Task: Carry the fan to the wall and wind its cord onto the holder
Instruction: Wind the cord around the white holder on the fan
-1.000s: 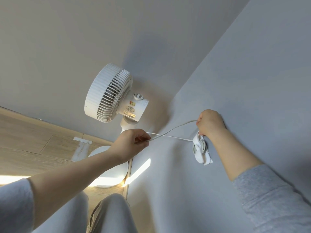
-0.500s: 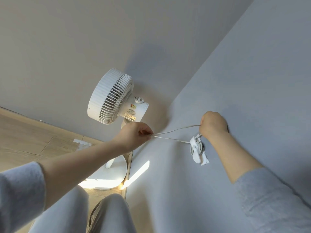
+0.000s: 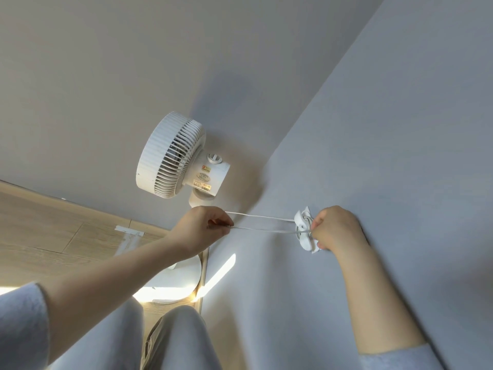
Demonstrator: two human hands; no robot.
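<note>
In the head view, the fan (image 3: 170,156) is seen standing on the floor (image 3: 40,236) in the corner. Its round base (image 3: 173,284) is set just beside the grey wall (image 3: 373,129), so the carrying part of the task can be judged done.

The cord (image 3: 261,222) is stretched in two nearly level strands between the hands. It is pinched in the closed grip of the left hand (image 3: 202,228), out from the wall, probably so that the slack is held taut and clear of the fan's neck.

The right hand (image 3: 336,228) is held against the wall at the white holder (image 3: 302,225). Its fingers are curled and the cord is gripped right at the holder's lower edge, apparently so that the strand can be guided round it. Some turns of cord can be made out on the holder, though their number cannot be told. The winding is therefore judged to be under way, with a loop left to be taken up.

A strip of pale tape (image 3: 129,232) is seen stuck on the floor near the skirting.

On the motor housing, small stickers (image 3: 204,177) are carried: a red and yellow one, an oval one below it, and a narrow strip at the bottom. No brand name or wording on them can be read at this size.
</note>
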